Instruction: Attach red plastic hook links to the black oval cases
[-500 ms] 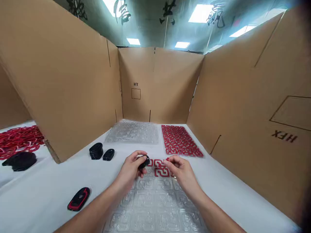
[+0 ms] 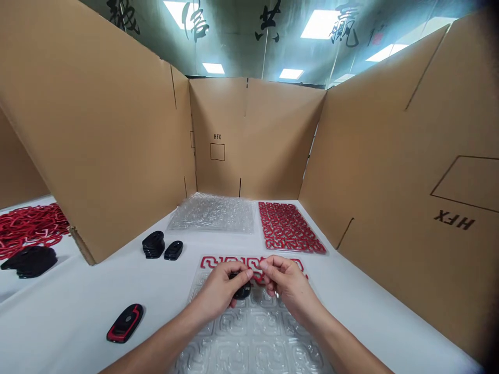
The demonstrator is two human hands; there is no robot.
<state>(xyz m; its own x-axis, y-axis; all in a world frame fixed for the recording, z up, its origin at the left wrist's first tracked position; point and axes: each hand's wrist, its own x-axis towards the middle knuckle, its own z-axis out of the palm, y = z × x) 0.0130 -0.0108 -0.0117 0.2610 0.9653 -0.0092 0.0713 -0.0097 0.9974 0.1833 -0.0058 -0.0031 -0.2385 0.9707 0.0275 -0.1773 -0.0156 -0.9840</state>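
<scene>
A black oval shell (image 2: 242,292) is gripped in my left hand (image 2: 224,288), above a clear tray (image 2: 234,348). Close beside it, my right hand (image 2: 286,283) has its thumb and forefinger pinched together; what lies between them is too small to make out. Red curved pieces (image 2: 210,262) fill the tray's far row and part of the row nearer me, partly covered by my hands. At the left lies a black shell with a red strip (image 2: 125,323).
Beyond my hands are a stack of clear trays (image 2: 212,213) and a tray of red pieces (image 2: 290,226). Stacked black shells (image 2: 153,244) and a single one (image 2: 173,250) sit left. Cardboard walls (image 2: 257,135) surround the table. Red strips (image 2: 31,226) and black parts (image 2: 31,261) lie far left.
Both hands have come closer together, and the black shell has moved right and nearer me. The red bit earlier visible at my right fingertips can no longer be made out.
</scene>
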